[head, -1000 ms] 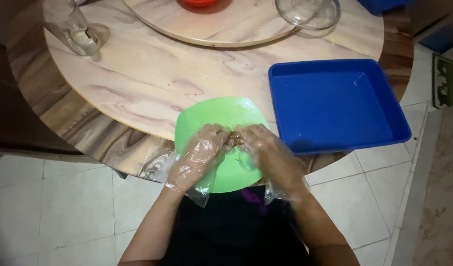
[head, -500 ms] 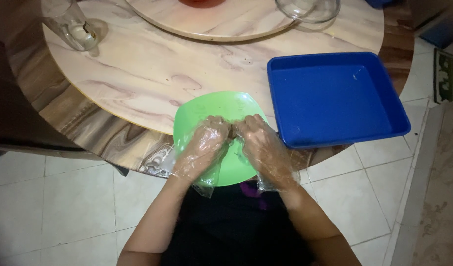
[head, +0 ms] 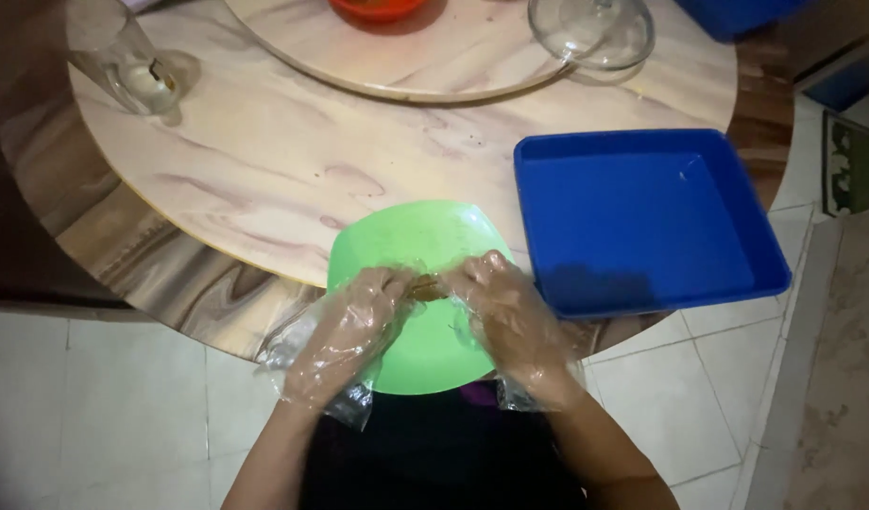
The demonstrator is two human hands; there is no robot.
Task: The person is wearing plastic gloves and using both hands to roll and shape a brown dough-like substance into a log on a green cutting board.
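A green plate (head: pixel 417 242) lies at the near edge of the round marble-look table (head: pixel 293 179), partly overhanging it. Both my hands wear loose clear plastic gloves. My left hand (head: pixel 348 326) and my right hand (head: pixel 506 312) meet over the plate, fingertips pinching a small brown piece of food (head: pixel 425 286) between them. The food is mostly hidden by the fingers.
A square blue tray (head: pixel 642 215) sits right of the plate, its corner over the table edge. Farther back are a round turntable (head: pixel 425 57) with a red bowl (head: pixel 376 8), a clear glass lid (head: pixel 593 30) and a glass (head: pixel 123 66) at the left. White tiled floor below.
The view has shifted a little; my hands stay together over the green plate, working the small brown piece between the fingertips. Nothing was picked up or let go.
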